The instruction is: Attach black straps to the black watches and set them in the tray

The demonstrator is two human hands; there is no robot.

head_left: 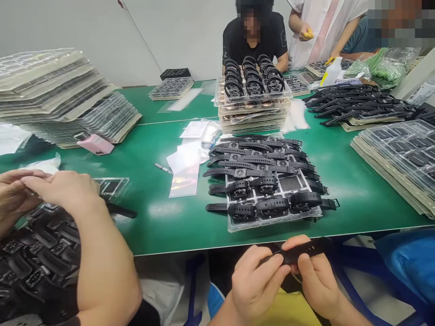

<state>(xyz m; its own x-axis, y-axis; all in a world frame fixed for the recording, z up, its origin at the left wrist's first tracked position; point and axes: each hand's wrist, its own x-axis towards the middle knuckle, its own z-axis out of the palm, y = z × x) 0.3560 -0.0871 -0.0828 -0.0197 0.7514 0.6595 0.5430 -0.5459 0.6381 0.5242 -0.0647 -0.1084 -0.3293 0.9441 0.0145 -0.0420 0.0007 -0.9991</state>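
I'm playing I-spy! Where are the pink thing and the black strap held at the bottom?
Pink thing (pixel 96 144): head view, on its pink side.
Black strap (pixel 307 249): head view, on its visible middle.

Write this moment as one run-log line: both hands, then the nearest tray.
Left hand: holds black watch strap | Right hand: holds same strap | Clear tray: on green table, bearing black smartwatches

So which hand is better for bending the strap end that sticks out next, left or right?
Probably the right hand: it holds the black watch strap closer to the end poking out. The left hand pinches it farther from that end, so it seems better placed to steady it.
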